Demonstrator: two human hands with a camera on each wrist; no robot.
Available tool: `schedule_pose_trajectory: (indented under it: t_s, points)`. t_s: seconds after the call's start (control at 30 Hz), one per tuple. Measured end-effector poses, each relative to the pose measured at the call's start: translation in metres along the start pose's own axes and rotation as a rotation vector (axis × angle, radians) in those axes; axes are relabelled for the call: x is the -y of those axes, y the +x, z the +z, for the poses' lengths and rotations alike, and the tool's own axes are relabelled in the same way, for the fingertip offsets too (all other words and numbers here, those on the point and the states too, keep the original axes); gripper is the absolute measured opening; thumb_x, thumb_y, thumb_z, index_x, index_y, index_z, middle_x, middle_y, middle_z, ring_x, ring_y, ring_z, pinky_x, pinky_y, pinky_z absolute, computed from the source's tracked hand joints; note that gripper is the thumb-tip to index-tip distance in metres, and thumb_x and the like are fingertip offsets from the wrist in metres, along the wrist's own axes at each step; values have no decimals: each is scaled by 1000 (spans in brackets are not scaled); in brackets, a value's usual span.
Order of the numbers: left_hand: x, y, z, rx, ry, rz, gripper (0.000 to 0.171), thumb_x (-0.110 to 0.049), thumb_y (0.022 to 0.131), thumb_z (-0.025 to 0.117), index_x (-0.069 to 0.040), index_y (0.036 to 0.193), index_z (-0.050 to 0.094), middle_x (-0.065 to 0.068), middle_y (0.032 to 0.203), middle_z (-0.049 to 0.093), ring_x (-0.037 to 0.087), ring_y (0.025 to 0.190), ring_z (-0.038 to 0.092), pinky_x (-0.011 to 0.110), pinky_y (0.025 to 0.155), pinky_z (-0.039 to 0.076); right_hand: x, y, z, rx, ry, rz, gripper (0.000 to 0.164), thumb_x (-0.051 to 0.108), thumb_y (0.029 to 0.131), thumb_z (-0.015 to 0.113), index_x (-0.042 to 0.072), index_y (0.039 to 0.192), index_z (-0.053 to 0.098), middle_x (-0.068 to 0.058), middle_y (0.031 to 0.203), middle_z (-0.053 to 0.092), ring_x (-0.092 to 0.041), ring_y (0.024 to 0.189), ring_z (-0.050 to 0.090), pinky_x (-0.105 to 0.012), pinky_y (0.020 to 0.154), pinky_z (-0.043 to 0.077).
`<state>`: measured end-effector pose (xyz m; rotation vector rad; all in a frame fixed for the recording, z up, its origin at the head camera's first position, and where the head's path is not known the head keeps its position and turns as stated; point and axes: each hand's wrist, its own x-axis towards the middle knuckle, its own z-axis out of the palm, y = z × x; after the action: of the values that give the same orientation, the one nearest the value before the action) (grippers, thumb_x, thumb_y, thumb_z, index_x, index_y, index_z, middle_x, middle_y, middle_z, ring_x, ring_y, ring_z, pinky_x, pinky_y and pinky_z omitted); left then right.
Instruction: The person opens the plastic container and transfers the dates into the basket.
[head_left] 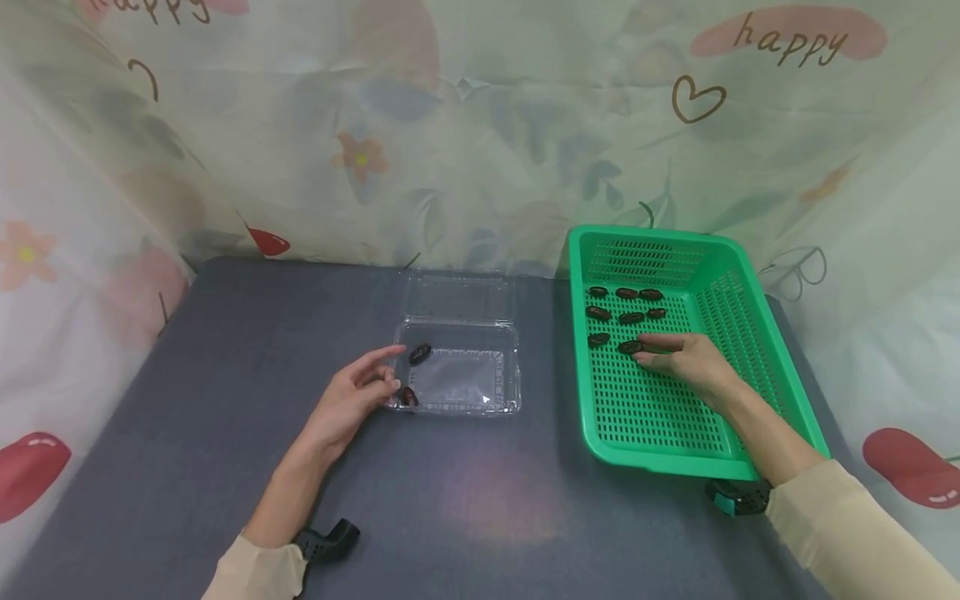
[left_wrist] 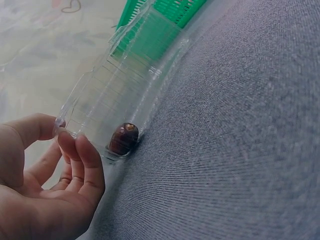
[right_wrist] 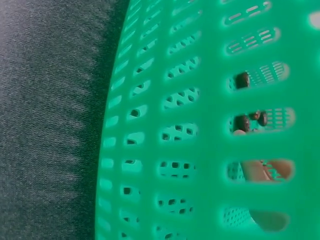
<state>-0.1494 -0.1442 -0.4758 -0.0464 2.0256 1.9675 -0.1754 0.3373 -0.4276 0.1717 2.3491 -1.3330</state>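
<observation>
A clear plastic clamshell box [head_left: 457,379] lies with its lid [head_left: 459,298] folded back. Two dark brown dates are in its left side, one further back [head_left: 420,354] and one at the near corner [head_left: 408,397]. My left hand [head_left: 348,404] pinches the box's left rim between thumb and fingers, as the left wrist view shows close up, with a date [left_wrist: 124,138] behind the clear wall. Inside the green basket [head_left: 611,454], my right hand [head_left: 693,367] pinches a date [head_left: 630,347] by the basket floor. In the right wrist view the basket wall mostly hides that hand.
Several more dates [head_left: 632,317] lie in loose rows toward the basket's back left. Both containers stand on a grey cloth-covered table [head_left: 225,375]. A patterned curtain [head_left: 480,150] hangs behind and at both sides. The basket's slotted wall [right_wrist: 210,150] rises beside my right wrist.
</observation>
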Motion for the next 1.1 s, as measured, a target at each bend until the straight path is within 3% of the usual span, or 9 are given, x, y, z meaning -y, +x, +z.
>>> schedule_pose_trajectory:
  t_s: [0.1,0.2,0.37,0.57,0.7,0.83,1.1]
  points:
    - [0,0,0,-2,3,-2,52,-6,94,64,-17,143,51,6,96,54,16,83,56,31,77,50,2,-1,-1,-8,-33,6,58,22,99,63,3,149,43,-22,154,36,-42,144,25,-59,110,29]
    - [0,0,0,-5,8,-2,51,-6,95,64,-18,143,51,6,97,54,16,83,56,31,77,50,5,-3,-1,-20,-57,7,58,23,97,65,4,149,44,-22,155,33,-44,145,22,-60,109,30]
    - [0,0,0,-12,11,-5,51,-7,94,64,-18,143,52,6,97,55,16,84,56,31,78,50,9,-8,-3,-26,-18,5,56,19,98,64,2,148,45,-23,147,46,-41,137,38,-56,107,36]
    - [1,0,-1,-6,11,-3,51,-7,94,65,-19,143,52,6,98,55,16,85,56,31,77,50,17,-15,-4,-20,66,-33,58,25,98,65,2,147,45,-19,149,45,-28,121,60,-42,106,42]
    - [1,-1,-1,-7,23,1,51,-8,94,65,-19,143,52,7,99,55,17,85,55,32,78,50,27,-24,-2,-17,115,-72,62,34,94,69,3,144,49,-16,145,50,-20,116,64,-35,102,45]
    - [0,-2,-2,-3,18,6,51,-9,94,65,-19,142,52,7,99,55,17,86,55,32,79,50,39,-32,4,-8,192,-142,60,33,93,70,2,141,51,-14,143,51,-12,109,67,-32,97,49]
    - [0,-2,-1,5,16,5,51,-8,95,64,-20,143,52,6,98,55,18,87,55,32,79,50,63,-48,27,-10,196,-243,47,31,95,68,4,133,59,-8,132,60,-15,108,67,-30,96,50]
